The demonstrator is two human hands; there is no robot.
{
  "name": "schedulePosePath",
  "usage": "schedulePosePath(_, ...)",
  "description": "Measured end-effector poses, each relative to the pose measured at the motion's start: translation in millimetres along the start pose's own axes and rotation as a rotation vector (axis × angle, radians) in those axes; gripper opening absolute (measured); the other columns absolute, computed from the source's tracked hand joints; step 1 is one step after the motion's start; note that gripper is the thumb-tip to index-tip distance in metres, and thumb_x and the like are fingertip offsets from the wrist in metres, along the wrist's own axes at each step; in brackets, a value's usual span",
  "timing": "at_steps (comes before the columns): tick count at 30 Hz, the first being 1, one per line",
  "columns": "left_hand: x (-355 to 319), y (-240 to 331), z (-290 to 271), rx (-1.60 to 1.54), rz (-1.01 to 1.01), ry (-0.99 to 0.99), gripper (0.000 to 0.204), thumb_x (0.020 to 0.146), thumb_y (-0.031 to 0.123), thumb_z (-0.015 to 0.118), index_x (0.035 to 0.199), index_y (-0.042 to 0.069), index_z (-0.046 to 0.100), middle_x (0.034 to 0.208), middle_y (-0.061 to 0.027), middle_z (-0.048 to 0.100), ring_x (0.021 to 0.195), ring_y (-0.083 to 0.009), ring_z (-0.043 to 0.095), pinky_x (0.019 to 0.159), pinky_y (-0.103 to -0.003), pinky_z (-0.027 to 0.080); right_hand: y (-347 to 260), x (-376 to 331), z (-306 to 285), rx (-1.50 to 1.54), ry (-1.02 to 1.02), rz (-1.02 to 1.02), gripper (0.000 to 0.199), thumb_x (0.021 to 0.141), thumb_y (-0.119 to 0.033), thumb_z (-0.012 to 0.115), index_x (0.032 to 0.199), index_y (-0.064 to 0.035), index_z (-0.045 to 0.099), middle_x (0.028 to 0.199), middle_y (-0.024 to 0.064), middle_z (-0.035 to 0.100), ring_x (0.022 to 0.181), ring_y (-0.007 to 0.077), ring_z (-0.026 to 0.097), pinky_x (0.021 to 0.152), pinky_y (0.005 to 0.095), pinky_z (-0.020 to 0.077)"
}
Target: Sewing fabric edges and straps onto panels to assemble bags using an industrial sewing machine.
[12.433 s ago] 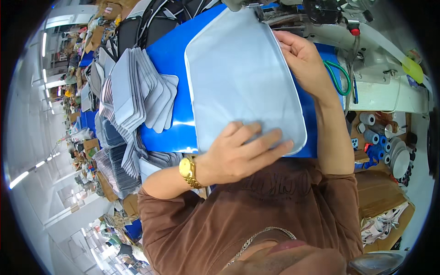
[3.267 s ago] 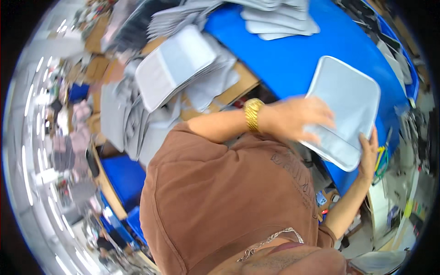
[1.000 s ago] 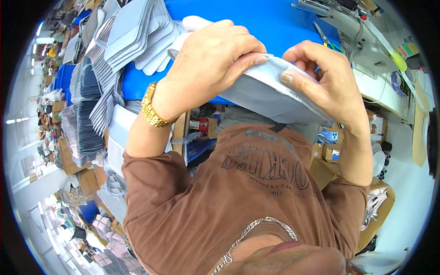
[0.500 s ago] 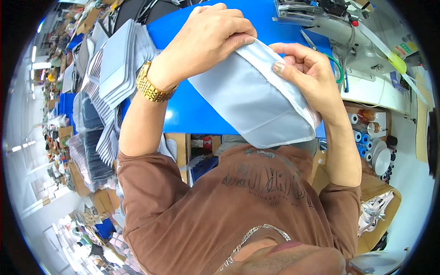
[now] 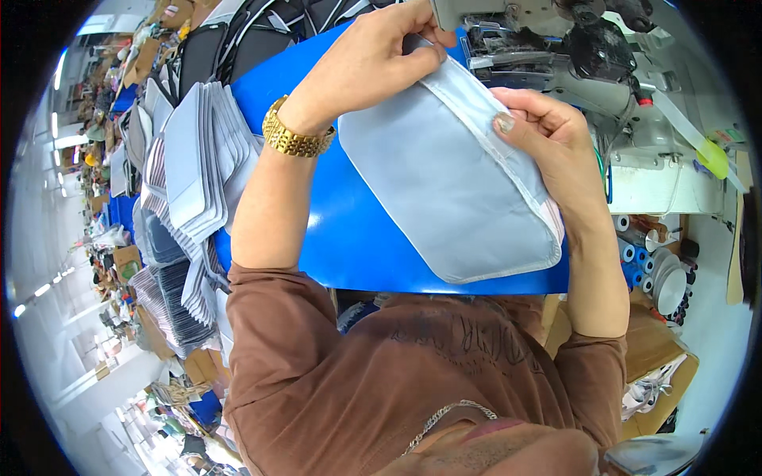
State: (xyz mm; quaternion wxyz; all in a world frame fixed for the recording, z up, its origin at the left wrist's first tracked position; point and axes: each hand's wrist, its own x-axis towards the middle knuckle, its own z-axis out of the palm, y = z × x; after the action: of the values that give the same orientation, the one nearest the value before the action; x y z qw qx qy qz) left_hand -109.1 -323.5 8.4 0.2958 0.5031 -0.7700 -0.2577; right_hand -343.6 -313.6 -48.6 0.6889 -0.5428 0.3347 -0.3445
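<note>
A light grey padded fabric panel [image 5: 452,190] with a piped edge is held over the blue table [image 5: 349,230]. My left hand [image 5: 373,59], with a gold watch on its wrist, pinches the panel's far corner close to the sewing machine [image 5: 571,47]. My right hand [image 5: 548,143] grips the panel's right edge, thumb on top. The panel hangs tilted, its near rounded corner reaching past the table's front edge.
A stack of similar grey panels [image 5: 202,159] leans at the left of the table, with darker striped pieces [image 5: 171,301] below it. Thread spools [image 5: 635,254] sit low at the right beside a brown cardboard box [image 5: 651,349]. Black fabric pieces [image 5: 238,40] lie at the back.
Both hands have carried the grey panel up and away from my chest toward the sewing machine. The left hand now reaches the machine's head.
</note>
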Motion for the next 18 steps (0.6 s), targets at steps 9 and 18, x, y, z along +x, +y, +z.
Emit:
schedulePosePath(9, 26, -34, 13, -0.391, 0.026, 0.051, 0.032, 0.083, -0.001, 0.062, 0.115, -0.002, 0.062, 0.102, -0.0097, 0.067, 0.099, -0.0154, 0.059, 0.086, -0.03, 0.049, 3, 8, 5, 0.086, 0.112, -0.018, 0.03, 0.089, -0.009, 0.067, 0.116, 0.0037, 0.066, 0.092, 0.0038, 0.07, 0.078, 0.0058, 0.064, 0.071, 0.0188, 0.0503)
schedulePosePath(18, 45, -34, 5, -0.041, 0.271, 0.007, 0.031, 0.087, -0.003, 0.058, 0.118, -0.002, 0.063, 0.115, -0.0151, 0.068, 0.106, -0.0239, 0.061, 0.093, -0.035, 0.048, 12, 9, 16, 0.144, 0.206, -0.08, 0.029, 0.089, -0.011, 0.069, 0.113, 0.0044, 0.067, 0.094, 0.0067, 0.071, 0.081, 0.0069, 0.064, 0.072, 0.0202, 0.0513)
